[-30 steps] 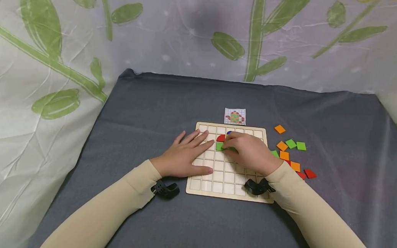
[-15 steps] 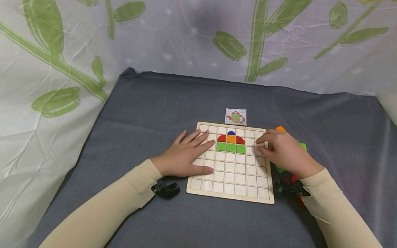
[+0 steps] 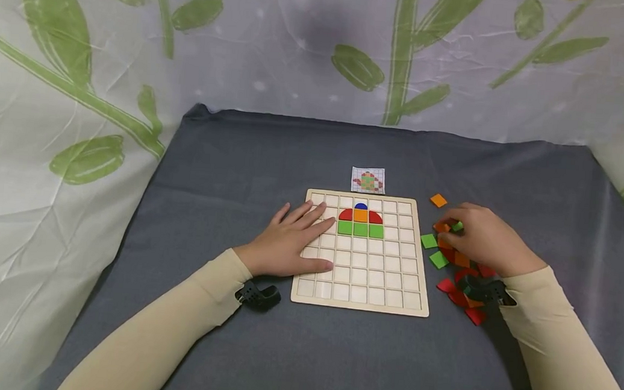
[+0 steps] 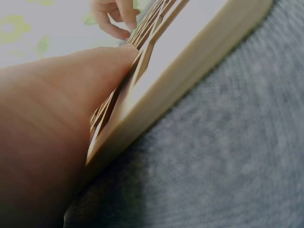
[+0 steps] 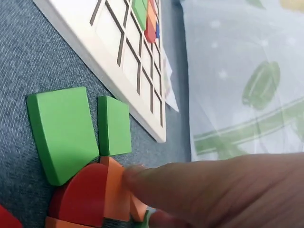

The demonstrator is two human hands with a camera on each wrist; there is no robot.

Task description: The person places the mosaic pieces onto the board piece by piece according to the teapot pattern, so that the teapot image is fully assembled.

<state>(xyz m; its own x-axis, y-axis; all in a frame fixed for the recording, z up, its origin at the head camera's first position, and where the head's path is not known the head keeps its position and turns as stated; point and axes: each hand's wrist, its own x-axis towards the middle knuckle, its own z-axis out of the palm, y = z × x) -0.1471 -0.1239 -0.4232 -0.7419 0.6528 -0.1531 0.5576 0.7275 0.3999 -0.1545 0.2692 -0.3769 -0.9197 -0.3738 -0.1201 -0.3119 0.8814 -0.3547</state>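
My left hand point(image 3: 289, 246) lies with spread fingers on the left side of a wooden grid board point(image 3: 361, 305). Set in its cells are a blue half-round tile point(image 3: 361, 206), an orange square tile point(image 3: 360, 216), red quarter-round tiles point(image 3: 345, 214) on either side, and a row of green square tiles point(image 3: 360, 229) below. My right hand point(image 3: 485, 238) is over the loose tiles right of the board, with thumb and fingers apart. In the right wrist view, a fingertip is at an orange tile point(image 5: 117, 190), beside a red rounded tile point(image 5: 85, 194) and green tiles point(image 5: 66, 133).
A small picture card point(image 3: 368, 180) with a coloured grid pattern lies behind the board. More red tiles point(image 3: 475, 316) lie near my right wrist, and one orange tile point(image 3: 439, 200) lies apart at the back. Grey cloth point(image 3: 271, 156) covers the table, before a leaf-printed curtain point(image 3: 278, 60).
My right hand has left the board and moved right to the loose tiles, uncovering the coloured tiles in the grid. The left hand stays put.
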